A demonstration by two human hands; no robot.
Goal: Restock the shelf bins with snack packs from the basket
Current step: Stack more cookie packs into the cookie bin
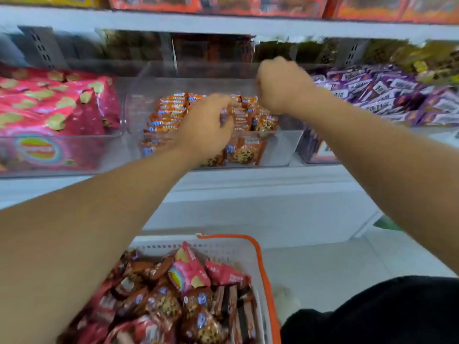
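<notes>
From my head camera, both my arms reach up from the bottom corners toward the middle of the frame. My left hand [206,127] sits over the clear middle bin [280,150], fingers bent down among the orange cookie packs [171,112] standing in rows there; the fingertips are blurred and sunk between the wrappers, so I cannot tell whether they actually pinch a pack or only touch them. My right hand [280,85] is higher, at the back right corner of the same bin, curled into a fist with the knuckles toward me. Its palm side faces away and it is smeared by motion, so whether it has anything inside I cannot tell.

At the left of the frame a neighbouring bin holds pink packs [49,105], partly cut off by the edge. At the right, purple packs [387,95] fill another bin, also running out of frame. The shelf behind, under the upper ledge, is dark and too blurred to read. Red boxes [248,3] along the top edge are cropped.

At the bottom centre the white basket [223,247] with an orange rim holds mixed brown cookie packs and pink packs; my left forearm covers its left part, and its lower end is cut off. Dark fabric fills the lower right corner.
</notes>
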